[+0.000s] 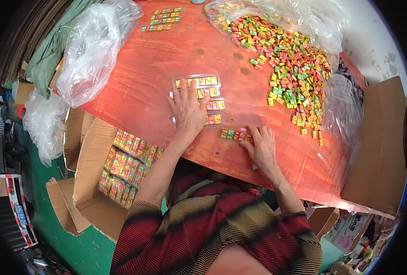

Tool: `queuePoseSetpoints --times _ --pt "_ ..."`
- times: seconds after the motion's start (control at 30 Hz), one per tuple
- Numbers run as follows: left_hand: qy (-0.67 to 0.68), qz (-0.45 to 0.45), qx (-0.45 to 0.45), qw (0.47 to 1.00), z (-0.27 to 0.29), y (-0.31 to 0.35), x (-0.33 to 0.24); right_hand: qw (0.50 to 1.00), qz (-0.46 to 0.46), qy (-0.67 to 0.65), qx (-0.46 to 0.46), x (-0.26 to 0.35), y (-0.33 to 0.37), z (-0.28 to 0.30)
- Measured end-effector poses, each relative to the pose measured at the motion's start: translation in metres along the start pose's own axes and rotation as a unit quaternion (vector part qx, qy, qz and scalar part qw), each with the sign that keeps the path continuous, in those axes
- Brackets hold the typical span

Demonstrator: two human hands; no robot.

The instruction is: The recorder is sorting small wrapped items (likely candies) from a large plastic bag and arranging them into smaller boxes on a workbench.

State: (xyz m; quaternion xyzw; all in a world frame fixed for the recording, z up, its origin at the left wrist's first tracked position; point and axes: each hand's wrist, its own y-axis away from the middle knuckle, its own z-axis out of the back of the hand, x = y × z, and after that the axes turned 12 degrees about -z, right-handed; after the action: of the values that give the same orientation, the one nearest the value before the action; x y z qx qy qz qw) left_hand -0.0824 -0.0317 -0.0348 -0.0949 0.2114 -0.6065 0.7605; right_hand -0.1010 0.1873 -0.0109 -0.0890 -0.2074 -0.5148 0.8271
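Clear, stiff plastic forms the tray under the left hand, its four moulded slots holding rows of small glossy blocks in yellow, red and green. That hand lies over the tray with fingers spread and pinches nothing; the ends of the rows show to its right. Just beside the tray's near right corner, the right hand curves over the right end of a loose row of blocks, thumb on the near side and fingertips on the far side. Those fingertips partly hide the end blocks, so I cannot tell whether they are pinching or merely touching.

Beneath both hands spreads a reddish wooden tabletop, its grain streaky and knotted. Beyond the right hand, to its right, small oblong blocks heap into a loose pile, spilling from a crinkled transparent bag. Left of the left hand and nearer the body, a corrugated brown carton holds neatly layered filled packs.
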Motion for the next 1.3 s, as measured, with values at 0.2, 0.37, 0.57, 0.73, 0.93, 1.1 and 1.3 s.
queuePoseSetpoints --times 0.2,0.37,0.57,0.73,0.93,1.1,1.3 --pt "0.123 0.099 0.006 0.987 0.055 0.024 0.009 0.991 0.062 -0.114 0.042 -0.029 -0.009 0.002" --pt "0.3 0.158 0.068 0.938 0.064 0.057 0.01 0.912 -0.097 -0.294 0.267 -0.029 -0.027 0.025" --pt "0.478 0.215 0.075 0.849 0.054 0.056 0.011 0.929 -0.002 -0.268 0.255 0.032 -0.059 0.02" --pt "0.443 0.296 0.058 0.844 0.043 0.041 0.032 0.959 0.02 -0.201 0.198 0.072 -0.078 -0.013" --pt "0.306 0.247 0.102 0.914 0.038 0.045 0.053 0.989 0.081 -0.109 0.065 0.075 -0.072 -0.037" --pt "0.152 0.186 0.086 0.967 0.05 0.044 0.038 0.979 0.14 -0.048 -0.137 0.067 -0.051 -0.035" --pt "0.179 0.169 0.121 0.962 0.049 0.045 0.039 0.988 -0.023 -0.145 -0.05 0.055 -0.036 -0.042"
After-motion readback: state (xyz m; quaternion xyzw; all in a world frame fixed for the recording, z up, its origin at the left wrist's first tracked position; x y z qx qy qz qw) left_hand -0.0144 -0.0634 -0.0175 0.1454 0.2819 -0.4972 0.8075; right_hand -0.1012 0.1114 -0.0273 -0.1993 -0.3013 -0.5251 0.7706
